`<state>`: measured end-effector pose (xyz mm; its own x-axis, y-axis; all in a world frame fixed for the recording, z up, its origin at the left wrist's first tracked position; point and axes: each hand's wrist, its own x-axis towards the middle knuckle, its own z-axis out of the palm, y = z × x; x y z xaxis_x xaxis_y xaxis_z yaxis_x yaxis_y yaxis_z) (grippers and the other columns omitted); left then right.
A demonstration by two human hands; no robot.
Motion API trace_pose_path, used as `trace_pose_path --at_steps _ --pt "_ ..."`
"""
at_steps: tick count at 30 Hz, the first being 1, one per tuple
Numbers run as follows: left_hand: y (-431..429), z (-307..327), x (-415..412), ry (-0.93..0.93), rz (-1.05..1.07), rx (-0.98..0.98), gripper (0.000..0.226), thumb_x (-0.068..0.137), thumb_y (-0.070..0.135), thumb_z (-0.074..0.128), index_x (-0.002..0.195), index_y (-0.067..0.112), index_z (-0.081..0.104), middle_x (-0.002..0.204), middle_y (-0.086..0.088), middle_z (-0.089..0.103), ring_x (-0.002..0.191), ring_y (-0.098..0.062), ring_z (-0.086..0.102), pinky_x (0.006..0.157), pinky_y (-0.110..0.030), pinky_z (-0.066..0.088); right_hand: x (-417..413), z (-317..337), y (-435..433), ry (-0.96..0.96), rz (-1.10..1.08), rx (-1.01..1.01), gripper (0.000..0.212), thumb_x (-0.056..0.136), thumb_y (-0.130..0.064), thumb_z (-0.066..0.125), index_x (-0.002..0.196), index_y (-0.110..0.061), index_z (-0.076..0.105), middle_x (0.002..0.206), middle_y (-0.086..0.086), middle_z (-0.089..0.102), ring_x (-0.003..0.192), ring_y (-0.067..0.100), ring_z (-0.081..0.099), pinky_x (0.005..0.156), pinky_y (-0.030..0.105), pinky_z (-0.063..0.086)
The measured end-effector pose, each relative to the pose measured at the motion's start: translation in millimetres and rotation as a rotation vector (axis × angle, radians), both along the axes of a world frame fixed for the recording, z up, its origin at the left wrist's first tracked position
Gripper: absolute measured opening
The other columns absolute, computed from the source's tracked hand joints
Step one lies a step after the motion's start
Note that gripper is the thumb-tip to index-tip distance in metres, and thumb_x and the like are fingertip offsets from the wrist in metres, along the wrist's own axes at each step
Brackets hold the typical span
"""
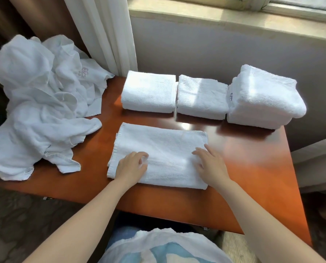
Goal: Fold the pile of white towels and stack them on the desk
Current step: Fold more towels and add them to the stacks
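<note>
Head view. The half-folded towel lies flat on the table, directly in front of the person, with its long axis running left to right. Both hands rest on its near half. The left hand lies toward the towel's left short edge with its fingers bent onto the cloth; whether this grip pinches a layer cannot be told. The right hand lies toward the right short edge, its grip wide, with the fingers straight and flat on the cloth and holding nothing.

Beyond the towel's far long edge stand three folded stacks in a row: the left stack, the middle stack and the taller right stack. To the towel's left, well apart, sits the pile of unfolded towels, part of it hanging off the table edge.

Judgement: the remaining fold probably runs across the long axis, one short end carried over the other. Each hand is nearer its own end, so either could lead. The left and middle stacks lie straight beyond the towel.
</note>
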<state>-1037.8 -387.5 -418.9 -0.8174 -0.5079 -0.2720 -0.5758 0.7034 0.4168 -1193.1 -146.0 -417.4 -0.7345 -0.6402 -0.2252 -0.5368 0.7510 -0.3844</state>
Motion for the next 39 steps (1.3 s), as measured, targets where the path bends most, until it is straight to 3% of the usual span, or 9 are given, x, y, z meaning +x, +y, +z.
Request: trace_pose_path --at_steps 3,8,13,16,23,28,32,35,39 --pt "10 -7 -11 -0.115 -0.093 -0.038 0.040 0.098 0.044 0.048 0.137 0.033 0.050 0.121 0.004 0.058 0.113 -0.015 0.053 0.095 -0.034 0.044 -6 -5 -8 -0.088 0.119 0.180 0.034 0.103 -0.022 0.033 0.128 -0.027 0.055 0.145 -0.011 0.048 0.152 0.023 0.013 0.122 0.042 0.008" --pt "10 -3 -25 -0.284 -0.147 -0.205 0.051 0.099 0.056 0.036 0.145 0.036 0.040 0.134 -0.001 0.051 0.123 -0.021 0.048 0.100 -0.037 0.038 -15 7 -12 -0.017 0.181 0.253 0.038 0.097 -0.019 0.036 0.125 -0.029 0.060 0.109 -0.001 0.066 0.118 0.025 0.045 0.102 0.036 0.030" --pt "12 -2 -32 -0.346 -0.239 -0.209 0.064 0.090 0.064 0.045 0.146 0.036 0.034 0.148 -0.004 0.036 0.141 -0.022 0.029 0.120 -0.049 0.013 5 10 -21 -0.279 0.249 0.346 0.043 0.087 -0.013 0.034 0.122 -0.028 0.053 0.102 -0.002 0.070 0.097 0.025 0.059 0.094 0.036 0.045" --pt "9 -1 -28 -0.351 -0.286 -0.180 0.070 0.089 0.058 0.053 0.151 0.038 0.026 0.154 -0.002 0.027 0.150 -0.022 0.009 0.122 -0.052 0.004 6 14 -24 -0.451 0.256 0.368 0.043 0.088 -0.017 0.036 0.120 -0.038 0.053 0.084 -0.012 0.067 0.076 0.012 0.060 0.063 0.025 0.044" --pt "5 6 -27 -0.360 -0.445 -0.177 0.068 0.100 0.024 0.051 0.156 0.035 0.016 0.165 0.000 0.006 0.153 -0.023 -0.008 0.122 -0.046 -0.005 31 9 -26 -0.472 0.412 0.267 0.047 0.084 -0.013 0.045 0.117 -0.036 0.070 0.064 -0.026 0.044 0.059 -0.002 0.044 0.049 0.019 0.032" --pt "16 5 -17 -0.199 -0.407 -0.180 0.057 0.094 0.013 0.053 0.146 0.031 0.038 0.158 -0.003 0.022 0.149 -0.023 0.015 0.118 -0.032 0.014 38 8 -18 -0.335 0.460 0.196 0.041 0.083 -0.015 0.046 0.110 -0.034 0.070 0.078 -0.021 0.057 0.072 0.004 0.052 0.056 0.023 0.041" --pt "27 5 10 -0.055 -0.415 -0.116 0.034 0.089 0.029 0.061 0.123 0.032 0.060 0.122 0.007 0.046 0.115 -0.013 0.047 0.087 -0.024 0.039 46 6 -12 -0.268 0.573 0.109 0.016 0.076 -0.038 0.064 0.089 -0.031 0.060 0.091 -0.014 0.055 0.088 0.012 0.050 0.071 0.031 0.050" --pt "38 1 32 -0.036 -0.519 -0.086 0.023 0.090 0.040 0.059 0.110 0.031 0.064 0.103 0.009 0.050 0.096 -0.013 0.051 0.077 -0.024 0.031 53 -1 -3 -0.169 0.737 0.163 0.051 0.064 -0.068 0.069 0.095 -0.031 0.055 0.100 -0.012 0.049 0.091 0.011 0.041 0.070 0.029 0.041" --pt "49 -5 51 -0.032 -0.547 -0.090 0.031 0.087 0.049 0.056 0.111 0.032 0.064 0.104 0.010 0.053 0.095 -0.011 0.048 0.087 -0.027 0.034 60 -8 6 0.011 0.898 0.239 0.057 0.065 -0.056 0.071 0.109 -0.026 0.049 0.112 -0.004 0.042 0.100 0.019 0.038 0.080 0.032 0.041"
